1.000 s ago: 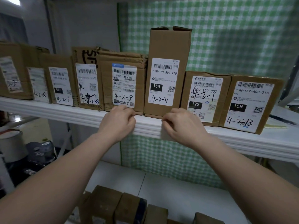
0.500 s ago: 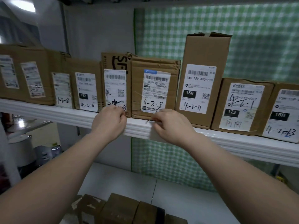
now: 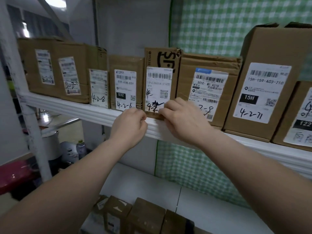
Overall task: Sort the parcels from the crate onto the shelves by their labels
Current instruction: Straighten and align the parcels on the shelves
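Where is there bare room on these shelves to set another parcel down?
The upper shelf is crowded: packed side by side from the big left box to the tall 4-2-11 box, no gap showing. Free: the white lower shelf, behind and right of the boxes at the bottom, up to the green checked cloth.

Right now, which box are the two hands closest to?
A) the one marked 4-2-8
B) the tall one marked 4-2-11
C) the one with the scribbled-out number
C: the left hand and right hand are both at the shelf edge, just below the box with the scribbled-out number.
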Available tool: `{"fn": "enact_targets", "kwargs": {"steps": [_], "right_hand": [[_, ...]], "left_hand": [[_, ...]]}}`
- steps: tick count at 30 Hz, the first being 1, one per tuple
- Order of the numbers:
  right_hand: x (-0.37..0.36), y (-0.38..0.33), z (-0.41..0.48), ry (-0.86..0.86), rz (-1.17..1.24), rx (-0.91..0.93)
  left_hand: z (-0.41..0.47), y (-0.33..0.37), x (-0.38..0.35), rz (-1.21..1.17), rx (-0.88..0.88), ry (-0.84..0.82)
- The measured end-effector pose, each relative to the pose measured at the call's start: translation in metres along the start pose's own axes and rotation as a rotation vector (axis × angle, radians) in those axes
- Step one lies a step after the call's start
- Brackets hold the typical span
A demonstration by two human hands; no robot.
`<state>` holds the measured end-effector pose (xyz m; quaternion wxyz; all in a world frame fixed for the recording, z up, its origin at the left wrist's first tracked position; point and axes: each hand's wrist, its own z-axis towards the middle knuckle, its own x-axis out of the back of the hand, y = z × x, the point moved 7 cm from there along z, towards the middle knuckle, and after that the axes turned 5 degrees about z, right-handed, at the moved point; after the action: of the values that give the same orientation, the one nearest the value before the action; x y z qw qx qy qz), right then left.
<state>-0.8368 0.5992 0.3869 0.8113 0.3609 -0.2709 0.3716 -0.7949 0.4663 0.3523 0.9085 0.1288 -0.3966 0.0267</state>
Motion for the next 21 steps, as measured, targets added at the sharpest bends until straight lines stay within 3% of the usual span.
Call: {"fn": "enact_targets", "kwargs": {"steps": [2,8,21], "right_hand": [[-0.005,-0.011,0.026,0.006,-0.091,0.156],[-0.046,-0.047,0.085,-0.279,-0.428,0.539],[-0.075,-0.063,0.124,-0.306,-0.445,0.623]], "left_hand": [[-0.003,-0.024,0.008,0.028,0.073,0.042],[-0.013,-0.084,0.029,0.097,0.238,0.072],[-0.013,-0.146,0.054,0.208,0.387,0.121]]}}
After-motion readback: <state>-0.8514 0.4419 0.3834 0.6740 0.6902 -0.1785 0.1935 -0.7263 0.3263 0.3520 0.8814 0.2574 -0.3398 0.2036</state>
